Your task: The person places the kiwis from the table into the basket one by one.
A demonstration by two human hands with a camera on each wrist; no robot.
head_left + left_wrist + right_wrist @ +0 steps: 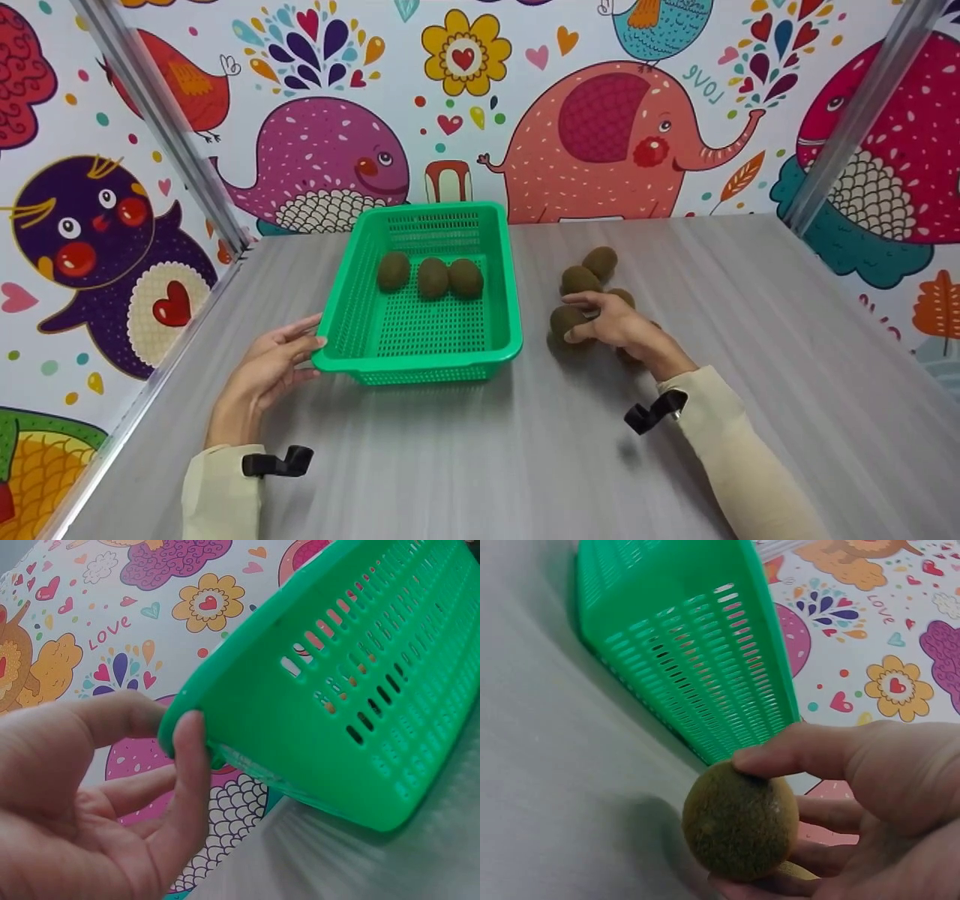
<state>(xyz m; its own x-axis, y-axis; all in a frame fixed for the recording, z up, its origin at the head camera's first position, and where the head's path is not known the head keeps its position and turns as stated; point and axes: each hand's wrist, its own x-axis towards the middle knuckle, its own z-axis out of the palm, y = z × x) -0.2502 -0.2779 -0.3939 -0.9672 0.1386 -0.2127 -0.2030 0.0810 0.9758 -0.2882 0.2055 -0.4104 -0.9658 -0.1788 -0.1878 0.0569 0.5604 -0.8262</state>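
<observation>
Cartoon wall (465,135), grey table (450,465), one kiwifruit (739,825) between fingers and thumb

The wall fills the background, with a drawn elephant (585,172) near its middle. The grained table below looks smooth and hard to me, so I would expect anything round to roll on it.

The biggest thing on it is the green basket (420,364), slotted all over and left of centre. I judge it to be light plastic, stiffest along its rim, with some give in the pierced walls. The rim is where I would take hold, and gently, since a small tug could slide the whole basket. The left hand (271,364) has it there, pinching the near left corner between thumb and finger.

The right hand (619,322) is on the basket's right, its grip narrowed round the kiwifruit, thumb on one side and fingers on the other. From my views I cannot tell whether that fruit touches the table.

Three fruits (433,279) lie in the far half of the basket; loose fruits (581,280) cluster around the right hand, some partly hidden. I expect each to be light and fairly firm, its fuzzy skin not slippery, yet easily bruised. I would span one across its widest part with soft, even pressure
</observation>
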